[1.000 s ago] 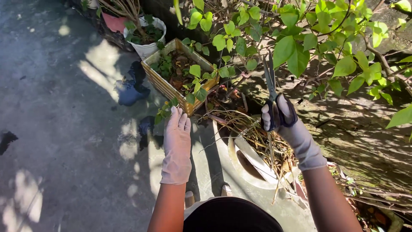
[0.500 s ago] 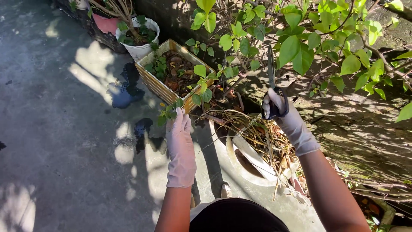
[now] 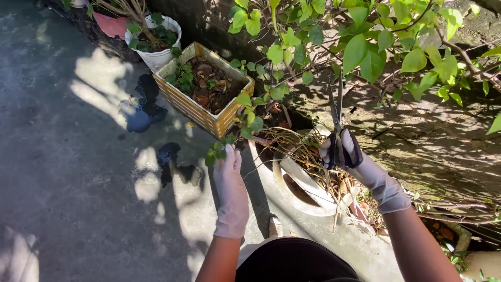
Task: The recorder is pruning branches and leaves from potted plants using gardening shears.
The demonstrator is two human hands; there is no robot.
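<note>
Gripping black-handled scissors point(image 3: 336, 128) with right hand point(image 3: 350, 159) at frame centre-right, blades slightly parted; left hand point(image 3: 229, 183) released, touching leafy sprig point(image 3: 219, 151).

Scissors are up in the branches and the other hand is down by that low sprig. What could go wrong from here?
The scissors in the right hand point into dense leafy branches, so the blades could catch a stem not meant to be cut. The left hand touches the low sprig near dry stalks that might snag its thin glove.

Pale gloves point(image 3: 232, 188), black-handled scissors point(image 3: 338, 130), yellow-striped planter point(image 3: 194, 109).
</note>
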